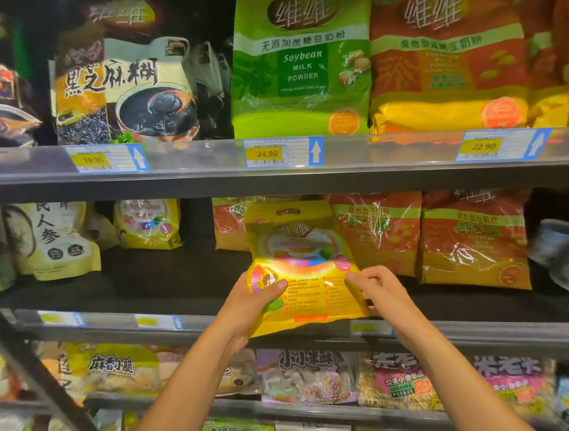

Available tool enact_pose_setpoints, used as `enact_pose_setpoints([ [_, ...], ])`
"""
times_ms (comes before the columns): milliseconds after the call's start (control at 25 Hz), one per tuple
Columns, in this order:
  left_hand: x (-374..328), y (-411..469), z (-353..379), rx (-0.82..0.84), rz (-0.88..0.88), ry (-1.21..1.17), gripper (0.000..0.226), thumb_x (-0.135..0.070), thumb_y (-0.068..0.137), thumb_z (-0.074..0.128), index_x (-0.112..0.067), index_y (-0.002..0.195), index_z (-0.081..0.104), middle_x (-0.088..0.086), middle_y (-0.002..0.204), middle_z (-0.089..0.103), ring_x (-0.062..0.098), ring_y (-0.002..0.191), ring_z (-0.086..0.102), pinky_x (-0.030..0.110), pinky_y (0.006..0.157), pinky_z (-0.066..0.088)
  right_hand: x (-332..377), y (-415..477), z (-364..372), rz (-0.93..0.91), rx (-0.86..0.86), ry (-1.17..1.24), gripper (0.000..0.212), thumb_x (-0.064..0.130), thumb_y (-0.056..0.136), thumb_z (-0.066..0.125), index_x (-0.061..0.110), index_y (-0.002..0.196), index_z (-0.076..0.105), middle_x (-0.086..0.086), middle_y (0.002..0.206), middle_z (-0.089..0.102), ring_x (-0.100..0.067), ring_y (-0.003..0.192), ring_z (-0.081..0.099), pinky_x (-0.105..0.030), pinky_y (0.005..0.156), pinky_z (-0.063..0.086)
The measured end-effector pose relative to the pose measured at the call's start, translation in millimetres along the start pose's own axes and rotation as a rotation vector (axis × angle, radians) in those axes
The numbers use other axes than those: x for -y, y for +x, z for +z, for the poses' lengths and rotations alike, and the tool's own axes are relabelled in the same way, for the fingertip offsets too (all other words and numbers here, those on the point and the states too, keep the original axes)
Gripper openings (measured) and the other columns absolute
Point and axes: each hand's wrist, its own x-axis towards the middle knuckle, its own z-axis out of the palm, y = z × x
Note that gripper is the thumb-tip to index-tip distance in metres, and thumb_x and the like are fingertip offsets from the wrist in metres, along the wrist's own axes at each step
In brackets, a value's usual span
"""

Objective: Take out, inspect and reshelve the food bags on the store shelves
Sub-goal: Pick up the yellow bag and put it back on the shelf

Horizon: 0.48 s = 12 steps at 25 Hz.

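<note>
Evidently the inspect step is in hand: one yellow bag [299,248] is held upright, print toward the person, at the front edge of the middle shelf [165,284]. Whether its bottom rests on that edge I cannot tell. The left hand [256,303] grips its lower left corner, thumb curled over the front and fingers behind. The right hand [382,292] pinches the lower right edge between thumb and curled fingers. Neither holds anything else.

By my reading the bag is out and under check, with reshelving left to do. The next move calls for standing it on the bare stretch of shelf between the twin bag [148,223] on the left and the orange bags [474,243] on the right, without toppling either.

On the middle shelf I count two yellow bags, the held one included. There are also three orange bags, one half hidden behind the held bag, and one white bag [55,242] near the left end. On the top shelf [202,157] stand one black bag [121,92], one green bag [300,59] and one tall orange bag [445,60]. Its blurred ends are uncountable, and three price tags [267,153] sit along its front edge.
</note>
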Motion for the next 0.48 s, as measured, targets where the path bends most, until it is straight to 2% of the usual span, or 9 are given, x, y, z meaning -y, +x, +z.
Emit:
enact_pose_setpoints([
  [80, 3.5, -7.8, -10.2, -0.019, 0.005, -0.017, 0.034, -0.007, 0.092, 0.076, -0.014, 0.124, 0.067, 0.018, 0.125, 0.074, 0.032, 0.113, 0.073, 0.051, 0.100, 0.058, 3.9, -8.4, 6.4, 0.003, 0.010, 0.023, 0.043, 0.052, 0.095, 0.065, 0.017, 0.120, 0.060, -0.003, 0.106, 0.063, -0.016, 0.090, 0.061, -0.037, 0.079, 0.051],
  [160, 8.4, -15.5, -22.8, -0.029, 0.013, -0.028, 0.036, -0.005, 0.090, 0.077, -0.013, 0.123, 0.066, 0.021, 0.124, 0.074, 0.035, 0.112, 0.072, 0.056, 0.102, 0.055, 5.3, -11.7, 14.4, 0.027, 0.022, 0.000, 0.053, 0.062, 0.092, 0.062, 0.023, 0.127, 0.059, 0.005, 0.118, 0.063, -0.010, 0.099, 0.061, -0.035, 0.086, 0.049],
  [240, 11.4, -23.8, -35.5, -0.065, -0.008, -0.028, 0.048, -0.007, 0.087, 0.081, -0.013, 0.131, 0.062, 0.020, 0.127, 0.072, 0.037, 0.117, 0.070, 0.061, 0.104, 0.053, 8.7, -16.4, 25.2, 0.023, 0.055, -0.036, 0.067, 0.077, 0.081, 0.061, 0.030, 0.127, 0.061, 0.008, 0.129, 0.063, -0.010, 0.110, 0.061, -0.038, 0.095, 0.048],
  [320, 12.0, -34.2, -50.7, -0.050, 0.003, -0.063, 0.056, -0.007, 0.085, 0.081, -0.014, 0.136, 0.059, 0.017, 0.128, 0.073, 0.038, 0.120, 0.069, 0.062, 0.105, 0.051, 10.7, -19.7, 40.2, 0.050, 0.115, 0.047, 0.081, 0.087, 0.067, 0.066, 0.030, 0.124, 0.066, 0.004, 0.127, 0.071, -0.017, 0.115, 0.067, -0.044, 0.105, 0.050],
  [360, 10.5, -41.0, -59.0, -0.044, 0.005, -0.077, 0.060, -0.008, 0.083, 0.082, -0.015, 0.138, 0.058, 0.015, 0.128, 0.073, 0.037, 0.121, 0.069, 0.061, 0.106, 0.051, 13.0, -22.3, 49.6, 0.093, 0.156, 0.114, 0.078, 0.083, 0.070, 0.068, 0.028, 0.125, 0.068, 0.001, 0.123, 0.075, -0.021, 0.114, 0.071, -0.047, 0.105, 0.052],
  [400, 8.1, -49.7, -67.9, -0.029, 0.005, -0.090, 0.063, -0.008, 0.082, 0.082, -0.015, 0.139, 0.057, 0.014, 0.128, 0.074, 0.036, 0.122, 0.068, 0.060, 0.107, 0.051, 17.4, -27.4, 60.8, 0.127, 0.206, 0.172, 0.066, 0.074, 0.081, 0.066, 0.025, 0.124, 0.070, -0.003, 0.120, 0.077, -0.022, 0.110, 0.074, -0.046, 0.101, 0.055],
  [440, 7.3, -57.9, -77.5, -0.014, 0.007, -0.093, 0.064, -0.008, 0.081, 0.082, -0.016, 0.139, 0.057, 0.013, 0.128, 0.074, 0.035, 0.122, 0.069, 0.059, 0.107, 0.051, 20.2, -32.0, 71.8, 0.151, 0.269, 0.222, 0.054, 0.063, 0.089, 0.064, 0.022, 0.123, 0.072, -0.007, 0.119, 0.078, -0.023, 0.106, 0.076, -0.043, 0.095, 0.058],
  [480, 5.6, -67.2, -86.9, 0.002, 0.010, -0.090, 0.062, -0.007, 0.082, 0.081, -0.017, 0.138, 0.057, 0.012, 0.127, 0.074, 0.033, 0.121, 0.069, 0.056, 0.107, 0.052, 23.0, -36.9, 82.5, 0.157, 0.325, 0.273, 0.050, 0.056, 0.090, 0.067, 0.019, 0.123, 0.072, -0.011, 0.120, 0.077, -0.024, 0.103, 0.077, -0.041, 0.088, 0.060],
])
